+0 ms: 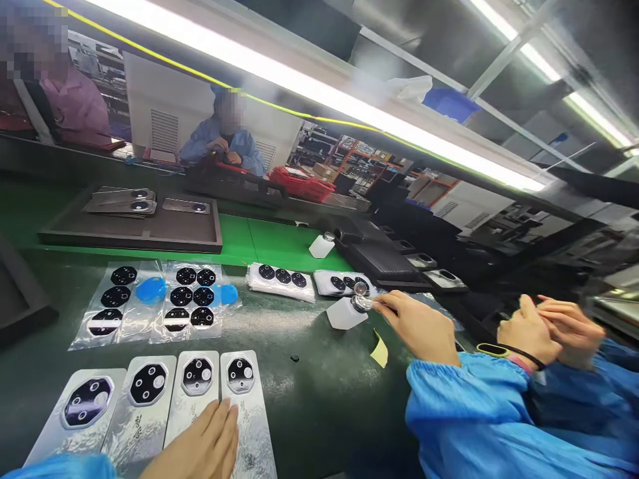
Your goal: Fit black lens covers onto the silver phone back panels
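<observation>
Four silver phone back panels (257,426) with black octagonal camera covers lie in a row at the lower left. My left hand (197,442) rests flat over the two right-hand panels, fingers stretched out. Out over the table, my right hand (419,326) has its fingertips closed at the metal cap of a white bottle (347,313), whose round lid stands raised. Whether something small is pinched there is hard to make out. Behind the panels, clear plastic sheets (134,319) carry black round pieces and blue tabs.
A dark tray (144,226) with panels stands at the back left. Stacked sheets (282,281), a second bottle (322,245), a yellow strip (379,349) and a small black piece (294,358) lie around. A co-worker's hands (549,326) are at the right; people sit opposite.
</observation>
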Demonstrator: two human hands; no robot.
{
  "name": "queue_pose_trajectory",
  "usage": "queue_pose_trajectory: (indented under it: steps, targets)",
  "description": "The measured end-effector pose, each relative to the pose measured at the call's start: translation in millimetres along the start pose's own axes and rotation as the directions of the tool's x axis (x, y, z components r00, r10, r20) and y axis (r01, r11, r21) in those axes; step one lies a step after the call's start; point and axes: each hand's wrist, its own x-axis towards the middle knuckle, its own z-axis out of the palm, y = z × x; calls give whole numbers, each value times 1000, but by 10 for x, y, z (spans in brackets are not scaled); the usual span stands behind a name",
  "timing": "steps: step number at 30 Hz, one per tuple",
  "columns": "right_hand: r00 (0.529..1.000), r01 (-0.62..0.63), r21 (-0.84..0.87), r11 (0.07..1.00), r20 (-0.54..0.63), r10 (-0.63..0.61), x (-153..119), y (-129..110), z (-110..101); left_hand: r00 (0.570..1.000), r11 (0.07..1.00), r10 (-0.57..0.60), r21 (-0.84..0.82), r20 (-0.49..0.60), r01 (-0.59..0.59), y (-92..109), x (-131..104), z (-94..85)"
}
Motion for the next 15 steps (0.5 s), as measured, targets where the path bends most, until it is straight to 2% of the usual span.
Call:
queue_pose_trajectory:
  steps: [1,2,4,5,6,8,10,15]
  targets:
    - [1000,19,55,998,-21,-18,-135,-116,5,1000,999,-16,47,11,15,62,43,61]
    - [993,98,258,961,-88,-78,-294,-267,26,1000,997,-19,76,11,19,119,65,131]
    - [945,308,625,718,-115,-305,-652,-641,114,1000,996,-15,88,-2,15,210,65,280]
    - [919,329,718,613,-94,-384,-830,-839,172,1000,997,-13,78,-12,14,242,52,351]
    - [902,327,766,553,-78,-425,-993,-1026,233,1000,998,-16,64,-14,17,268,35,414]
    - [900,324,785,528,-83,-429,-1240,-1328,339,1000,999,-24,39,-12,25,306,2,509]
    - [913,334,756,563,-109,-394,-1362,-1503,405,1000,1000,-24,19,-8,24,328,-21,559]
    - [894,426,664,615,-205,-398,-1365,-1585,424,999,999,-35,3,-19,35,311,-7,534]
